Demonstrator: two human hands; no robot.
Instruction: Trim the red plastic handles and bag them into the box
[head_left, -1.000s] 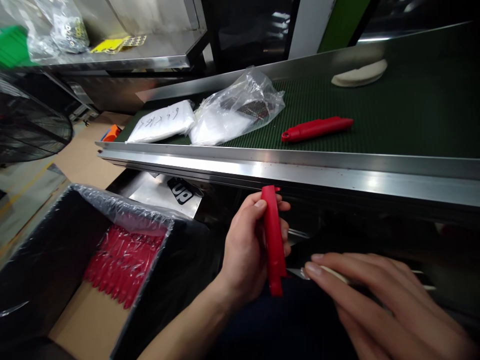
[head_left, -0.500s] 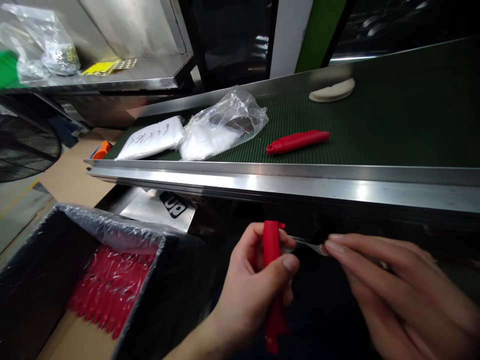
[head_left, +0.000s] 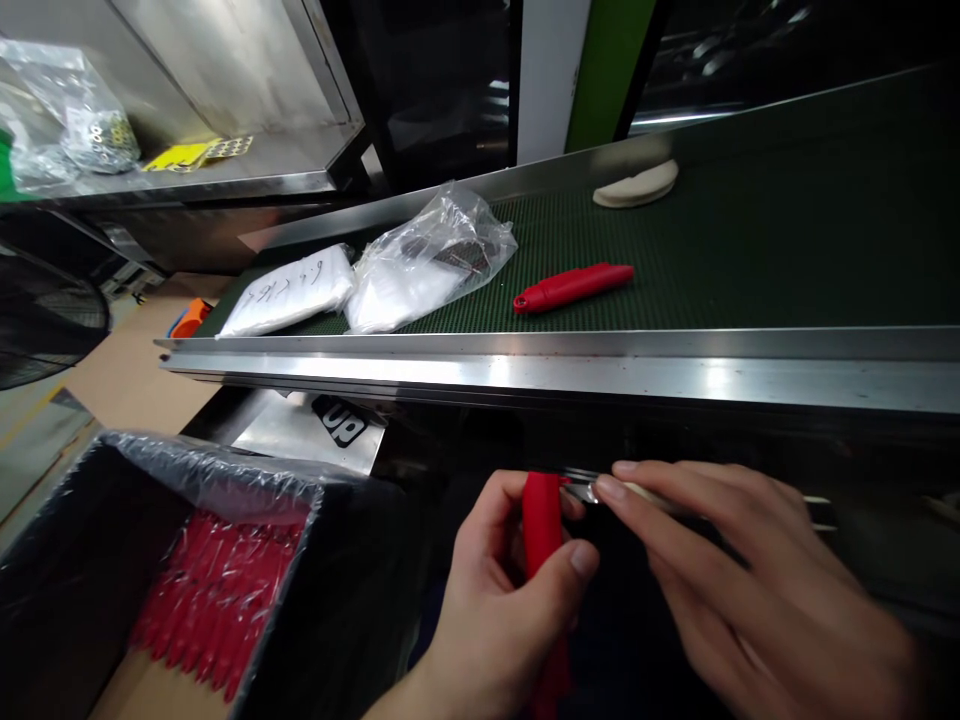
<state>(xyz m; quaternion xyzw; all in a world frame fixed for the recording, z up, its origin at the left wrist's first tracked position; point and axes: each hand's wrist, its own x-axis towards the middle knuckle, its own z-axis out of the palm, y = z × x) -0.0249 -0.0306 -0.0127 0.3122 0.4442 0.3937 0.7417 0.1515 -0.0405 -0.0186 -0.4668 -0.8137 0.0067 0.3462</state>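
Observation:
My left hand [head_left: 517, 590] is closed around a long red plastic part [head_left: 541, 525], held roughly upright below the conveyor edge. A small red nub sticks out near its upper end. In my right hand [head_left: 735, 580], pinched between thumb and fingers, is a slim metal-tipped tool [head_left: 581, 487] with a pale handle; its exact kind is not clear. The metal tip meets the red part at the nub. A similar red plastic part [head_left: 574, 288] lies on the green conveyor belt [head_left: 750, 250] beyond my hands.
A lined black bin [head_left: 315, 560] at lower left holds many red parts [head_left: 217, 600] in plastic. Along the belt lie a white packet [head_left: 289, 290], a clear plastic bag [head_left: 435, 260] and a pale rounded pad [head_left: 637, 187]. A metal rail [head_left: 600, 375] edges the belt; a fan [head_left: 49, 310] stands left.
My right hand has moved left, bringing the tool's tip from just beside the red part onto its nub. The camera view has shifted slightly to the right.

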